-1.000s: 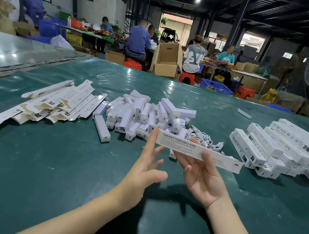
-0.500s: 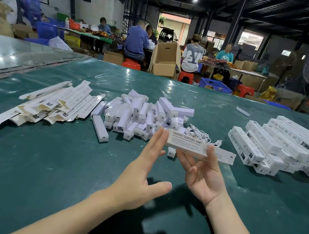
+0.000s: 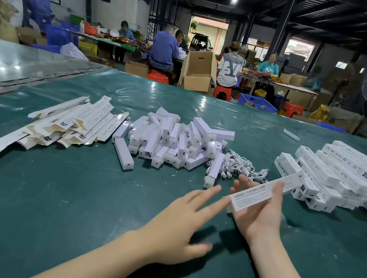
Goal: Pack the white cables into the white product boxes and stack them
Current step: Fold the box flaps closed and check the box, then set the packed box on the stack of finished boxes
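A: Where is the box?

B: Held above the tabletop (image 3: 44,200). The left hand (image 3: 177,221) is spread, fingers straight, one fingertip seemingly touching the near end of the white product box (image 3: 251,196). The right hand (image 3: 259,218) has it slantwise across the palm; that grip pinches it at mid-length, thumb over the top, fingers behind.

A: Is the end flap being closed?

B: Probably. Whether the flap is tucked, or a cable is inside, I cannot tell. I'd keep the pinch light enough not to dent the card, and push the end straight along the box's length so the tuck slides in square.

A: And next?

B: The white cables (image 3: 243,167) lie tangled just beyond the hands, for the next one. The stack of finished boxes (image 3: 343,174) sits to the right, near the box's far end. Lay it parallel with its neighbours or the heap may slide. Farther left are short white blocks (image 3: 173,137) and flat cartons (image 3: 70,119).
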